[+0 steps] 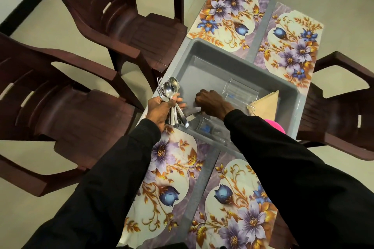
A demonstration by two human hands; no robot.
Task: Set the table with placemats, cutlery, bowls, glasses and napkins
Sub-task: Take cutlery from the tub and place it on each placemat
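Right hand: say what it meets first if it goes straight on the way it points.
Probably the grey tub's left wall, just ahead of the right hand; beyond that, the cutlery in the left hand. Depth is unclear.

The fingers [200,96] of the right hand [212,103] curled down into the grey tub [202,62], their tips hidden; whether they pinched the metal piece [191,110] just beside them could not be told. The left hand [162,109] gripped the cutlery bundle [170,88] and covered its middle, so its pieces could not be counted. The right sleeve [283,168] hid most of a pink object [274,125] and part of the near right placemat [232,198], which the bottom edge also cut off. The clear glasses [238,91] in the tub blurred together.
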